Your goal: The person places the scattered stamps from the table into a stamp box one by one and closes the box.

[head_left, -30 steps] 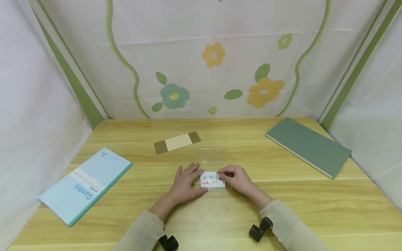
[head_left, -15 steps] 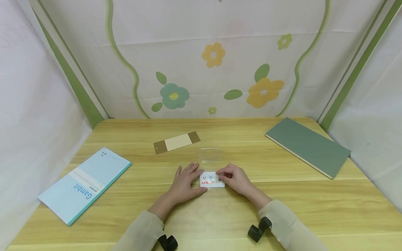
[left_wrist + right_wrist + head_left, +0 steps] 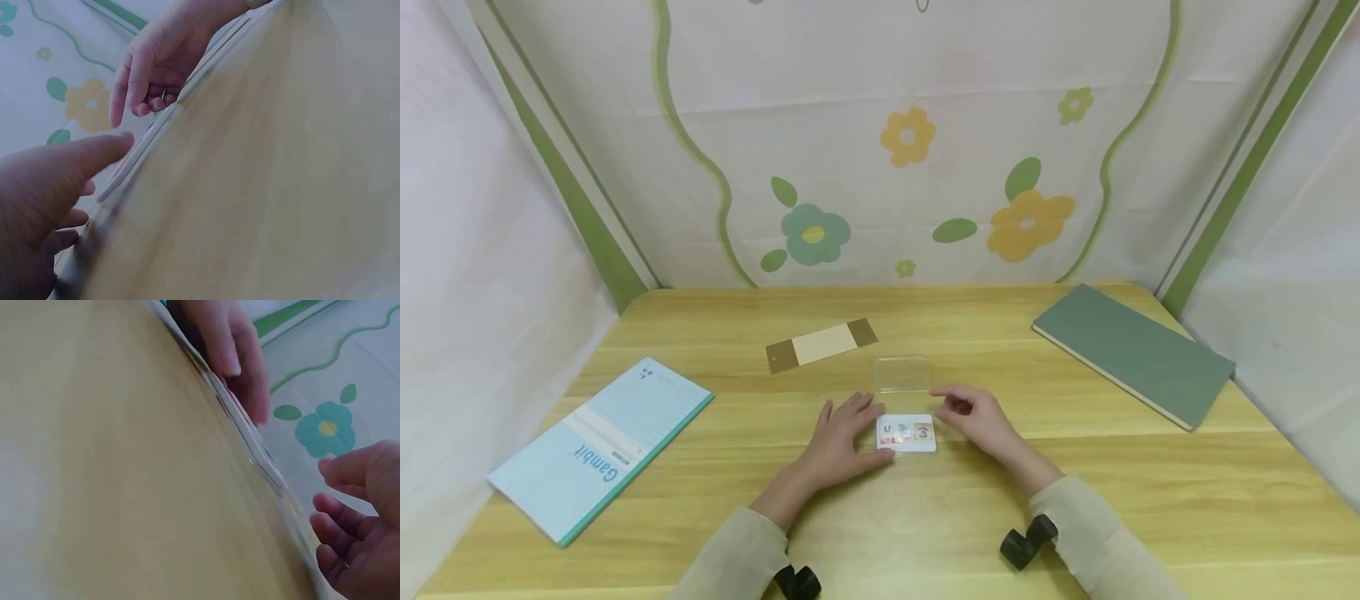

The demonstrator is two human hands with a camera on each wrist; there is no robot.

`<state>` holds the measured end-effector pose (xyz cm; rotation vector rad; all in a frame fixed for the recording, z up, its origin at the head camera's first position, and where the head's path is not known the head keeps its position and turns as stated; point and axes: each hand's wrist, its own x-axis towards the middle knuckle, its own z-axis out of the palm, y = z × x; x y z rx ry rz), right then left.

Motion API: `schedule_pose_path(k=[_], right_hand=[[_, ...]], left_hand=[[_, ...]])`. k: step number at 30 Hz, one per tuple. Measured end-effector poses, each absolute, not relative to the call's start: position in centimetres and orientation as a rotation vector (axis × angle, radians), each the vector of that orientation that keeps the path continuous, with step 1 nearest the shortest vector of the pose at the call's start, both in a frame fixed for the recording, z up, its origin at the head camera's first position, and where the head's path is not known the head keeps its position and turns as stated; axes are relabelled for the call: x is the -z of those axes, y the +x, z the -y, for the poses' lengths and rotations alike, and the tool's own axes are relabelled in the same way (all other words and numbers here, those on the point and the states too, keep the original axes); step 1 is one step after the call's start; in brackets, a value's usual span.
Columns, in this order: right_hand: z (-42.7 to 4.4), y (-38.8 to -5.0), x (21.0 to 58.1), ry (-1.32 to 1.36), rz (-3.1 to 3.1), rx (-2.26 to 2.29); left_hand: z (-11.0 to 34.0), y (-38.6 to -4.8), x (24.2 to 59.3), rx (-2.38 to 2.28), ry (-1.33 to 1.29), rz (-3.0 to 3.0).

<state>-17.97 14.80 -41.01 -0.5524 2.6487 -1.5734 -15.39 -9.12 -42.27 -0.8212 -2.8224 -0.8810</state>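
Observation:
A small white card with a printed label, a reddish strip and a gold square lies flat at the middle of the table. A clear edge shows along its near side. My left hand rests at its left end, fingers and thumb spread and fairly straight. To the card's right is my right hand, its fingers loosely bent and holding nothing. In the right wrist view that hand is apart from the card. Just beyond the card lies a clear plastic rectangle; whether the two are joined I cannot tell.
A light blue notebook lies at the left of the wooden table. A brown and cream paper strip is farther back. At the right lies a green hardcover book. A flowered curtain hangs behind the table.
My right hand has let go of the card's right end and moved slightly right, uncovering the gold square. My left hand stays at the left end. The head view has tilted up slightly.

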Motion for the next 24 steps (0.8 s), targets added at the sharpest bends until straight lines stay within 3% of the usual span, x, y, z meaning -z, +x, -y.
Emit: schedule_pose_path(k=[13, 24], right_hand=[[-15.5, -22.5, 40.4, -0.524, -2.687, 1.294], [-14.7, -23.8, 42.3, -0.604, -2.911, 1.015]], left_hand=[[8.7, -20.6, 41.5, 1.087, -0.52, 2.831], [7.6, -21.4, 42.6, 0.945, -0.457, 2.838]])
